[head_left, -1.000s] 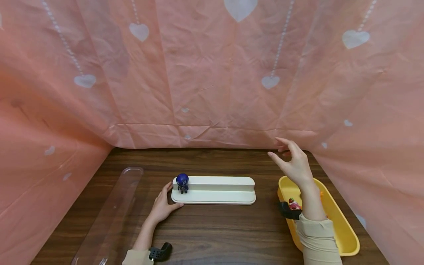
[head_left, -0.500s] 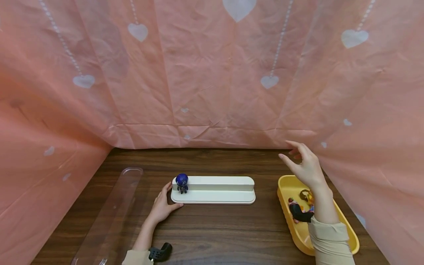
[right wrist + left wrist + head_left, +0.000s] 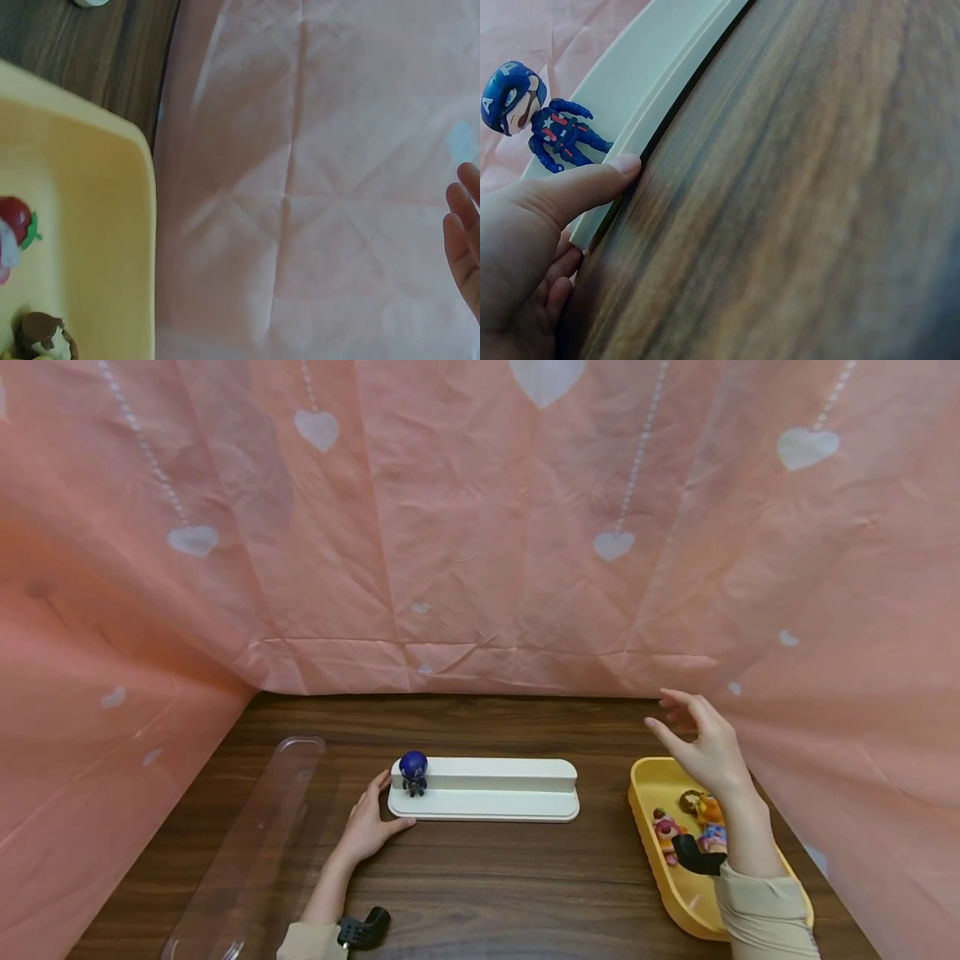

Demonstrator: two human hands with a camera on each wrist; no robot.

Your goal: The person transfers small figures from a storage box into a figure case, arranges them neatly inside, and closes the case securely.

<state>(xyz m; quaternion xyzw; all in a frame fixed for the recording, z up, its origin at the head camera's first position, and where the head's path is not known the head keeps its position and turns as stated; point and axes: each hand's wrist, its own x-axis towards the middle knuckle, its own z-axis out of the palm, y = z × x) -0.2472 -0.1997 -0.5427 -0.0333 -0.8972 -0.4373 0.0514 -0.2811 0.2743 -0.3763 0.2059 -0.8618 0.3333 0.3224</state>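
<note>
A white two-step display stand [image 3: 487, 805] lies on the table. On its left end stands a small superhero figurine [image 3: 413, 773] with a big blue helmeted head, its face and dark blue suit clear in the left wrist view. My left hand [image 3: 367, 831] grips that end, thumb [image 3: 619, 174] on the front edge beside the figurine's feet, other fingers around the side. Above the yellow tray [image 3: 678, 902] hovers my right hand [image 3: 708, 743], fingers loosely bent and holding nothing. Inside the tray are a pink figurine [image 3: 666, 833] and an orange-yellow figurine [image 3: 708, 818]; my forearm partly hides them.
A long clear plastic cover [image 3: 255, 843] lies left of my left arm. Pink curtain fabric [image 3: 480, 568] with white hearts encloses the wooden table [image 3: 525, 885] at the back and both sides.
My right hand has moved right and slightly nearer me over the tray, exposing more of the figurines there. The left hand, stand and blue-helmeted figurine stay where they were.
</note>
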